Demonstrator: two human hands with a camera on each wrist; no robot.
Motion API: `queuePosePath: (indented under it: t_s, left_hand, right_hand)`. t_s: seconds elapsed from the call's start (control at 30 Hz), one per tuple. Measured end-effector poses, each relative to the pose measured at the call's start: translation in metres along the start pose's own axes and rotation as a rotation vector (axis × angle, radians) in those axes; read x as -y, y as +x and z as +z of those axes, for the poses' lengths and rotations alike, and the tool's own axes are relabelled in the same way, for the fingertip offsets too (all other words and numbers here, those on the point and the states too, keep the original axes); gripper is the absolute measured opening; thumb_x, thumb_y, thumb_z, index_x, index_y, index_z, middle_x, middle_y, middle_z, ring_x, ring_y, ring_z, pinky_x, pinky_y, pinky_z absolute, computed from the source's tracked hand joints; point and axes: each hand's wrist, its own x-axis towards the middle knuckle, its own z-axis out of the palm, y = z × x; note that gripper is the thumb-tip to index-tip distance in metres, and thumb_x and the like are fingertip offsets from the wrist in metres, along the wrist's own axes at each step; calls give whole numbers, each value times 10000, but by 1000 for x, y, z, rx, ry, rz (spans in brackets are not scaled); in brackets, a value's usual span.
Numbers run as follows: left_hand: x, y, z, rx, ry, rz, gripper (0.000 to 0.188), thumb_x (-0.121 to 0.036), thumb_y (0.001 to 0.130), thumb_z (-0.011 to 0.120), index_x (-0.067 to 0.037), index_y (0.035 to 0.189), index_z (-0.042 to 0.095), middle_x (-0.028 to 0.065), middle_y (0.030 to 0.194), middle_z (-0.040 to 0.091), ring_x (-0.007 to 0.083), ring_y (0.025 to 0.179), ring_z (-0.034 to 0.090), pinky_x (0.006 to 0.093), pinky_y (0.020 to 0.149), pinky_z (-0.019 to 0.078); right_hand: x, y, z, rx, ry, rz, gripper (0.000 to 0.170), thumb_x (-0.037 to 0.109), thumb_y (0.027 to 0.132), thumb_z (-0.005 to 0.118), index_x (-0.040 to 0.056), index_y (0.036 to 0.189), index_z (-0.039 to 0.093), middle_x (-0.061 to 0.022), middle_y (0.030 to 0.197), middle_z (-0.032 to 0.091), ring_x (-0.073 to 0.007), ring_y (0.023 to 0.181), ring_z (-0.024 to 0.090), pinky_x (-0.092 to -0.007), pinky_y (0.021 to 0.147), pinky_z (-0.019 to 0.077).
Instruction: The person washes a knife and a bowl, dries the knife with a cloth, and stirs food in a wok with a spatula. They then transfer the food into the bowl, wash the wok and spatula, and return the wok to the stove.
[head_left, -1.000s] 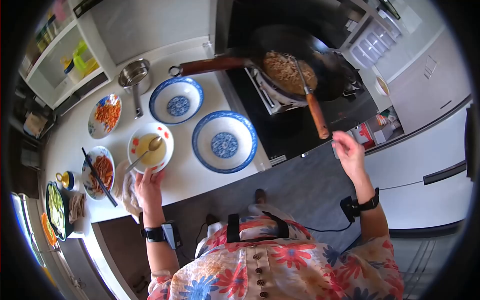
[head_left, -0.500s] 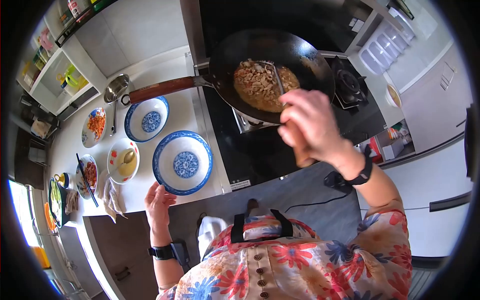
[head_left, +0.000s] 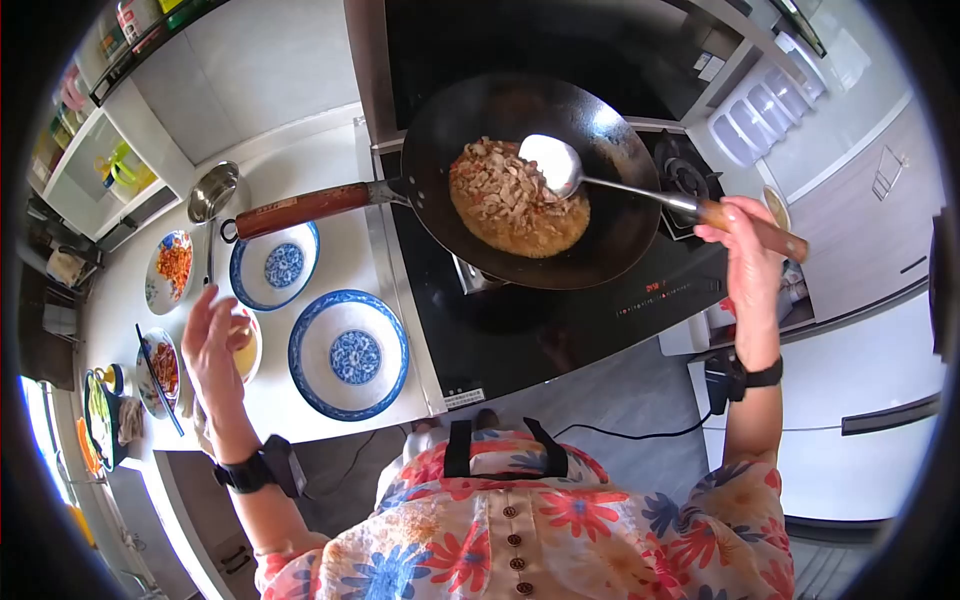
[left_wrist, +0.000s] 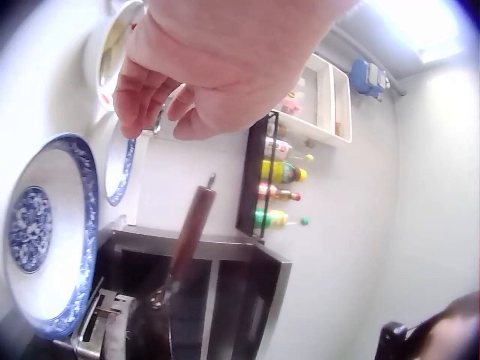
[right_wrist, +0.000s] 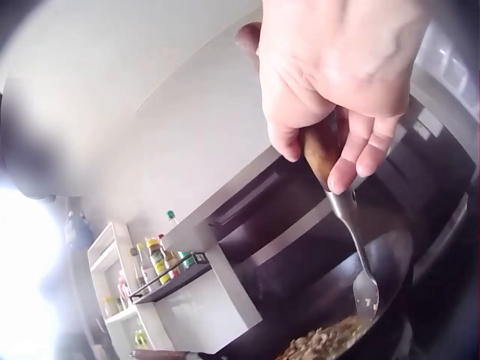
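Note:
My right hand (head_left: pixel 752 262) grips the wooden handle of a metal wok spatula (head_left: pixel 640 190), fingers curled round it in the right wrist view. The spatula's shiny blade rests against a heap of cooked meat pieces (head_left: pixel 500 195) in brownish liquid. They lie in a black wok (head_left: pixel 620 240) on the stove. My left hand (head_left: pixel 212 350) is over the counter with nothing in it, its fingers loosely bent. In the head view it partly covers a small red-flowered bowl (head_left: pixel 254 345) of pale yellow liquid. Two blue-rimmed bowls (head_left: pixel 350 400) (head_left: pixel 250 272) stand between that hand and the stove.
The wok's long wooden handle (head_left: pixel 300 210) juts left over the counter. Farther left are a metal pan (head_left: pixel 213 190), a plate of chopped orange-red bits (head_left: pixel 172 265) and a bowl with black chopsticks (head_left: pixel 158 375) across it. A second burner (head_left: pixel 685 170) sits right of the wok.
My right hand, bare at first, has taken the spatula by its handle and swung it right, its blade now turned up. My left hand has left the small bowl's rim and risen.

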Motion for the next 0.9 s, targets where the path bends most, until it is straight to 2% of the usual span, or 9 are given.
queuePosePath:
  t_s: [0.07, 0.17, 0.27, 0.4, 0.5, 0.57, 0.63, 0.77, 0.9]
  left_hand:
    - [-6, 20, 5, 26, 3, 21, 379, -153, 842, 579, -3, 1179, 493, 85, 949, 611, 120, 726, 602, 203, 574, 464]
    - [-5, 44, 13, 60, -19, 50, 401, -171, 850, 574, -19, 1207, 472, 85, 1008, 591, 128, 772, 607, 207, 604, 477]
    - [-4, 59, 23, 149, -71, 50, 434, -169, 855, 572, -19, 1240, 439, 95, 1014, 581, 147, 813, 618, 217, 625, 485]
    - [1, 67, 33, 262, -160, 34, 402, -116, 871, 537, 25, 1231, 426, 97, 968, 583, 166, 799, 634, 222, 619, 492]
    - [6, 70, 34, 285, -201, 46, 383, -112, 882, 521, 12, 1234, 431, 98, 956, 583, 154, 799, 627, 207, 621, 497]
    - [6, 72, 33, 288, -200, 46, 375, -110, 883, 520, 15, 1226, 436, 101, 947, 585, 152, 794, 626, 205, 614, 494]
    - [2, 69, 36, 230, -203, 28, 365, -93, 875, 527, 38, 1204, 439, 107, 873, 610, 163, 761, 638, 211, 602, 490]
    - [9, 68, 34, 246, -197, 45, 368, -115, 883, 523, 18, 1217, 440, 109, 940, 589, 150, 780, 631, 201, 602, 496]
    - [12, 66, 33, 242, -210, 41, 369, -116, 883, 523, 18, 1217, 439, 110, 948, 589, 151, 772, 634, 201, 598, 504]
  right_hand:
    - [15, -3, -2, -51, -33, -82, 198, 101, 828, 571, -50, 951, 536, -157, 835, 609, -216, 620, 628, -279, 590, 515]
    - [19, -12, 8, -20, 52, -36, 196, 102, 831, 561, -52, 949, 532, -160, 829, 610, -218, 615, 630, -265, 575, 509]
    - [-4, -13, 26, -55, -39, 98, 250, 172, 827, 590, -26, 967, 532, -141, 820, 618, -203, 602, 632, -228, 521, 478]
    - [-15, -24, -3, -169, -107, 275, 358, 292, 826, 588, -3, 1017, 522, -144, 816, 631, -189, 597, 633, -226, 484, 473]
    - [-23, -27, 13, -193, -56, 364, 351, 281, 824, 595, 7, 1028, 514, -152, 823, 628, -205, 596, 636, -245, 478, 482]
    - [-20, -16, 18, -152, 18, 290, 339, 256, 821, 600, 4, 1029, 511, -145, 792, 623, -203, 591, 634, -248, 478, 482]
    - [2, -6, 8, -146, -75, 193, 323, 243, 819, 599, -14, 999, 522, -138, 791, 621, -190, 586, 629, -245, 491, 485]
    - [34, 4, -17, -137, -289, -2, 246, 186, 825, 588, -23, 948, 546, -124, 780, 615, -171, 591, 621, -232, 549, 483]
    - [-5, -8, 0, -129, -104, 134, 255, 186, 832, 586, -23, 971, 538, -140, 821, 607, -195, 593, 624, -240, 535, 481]
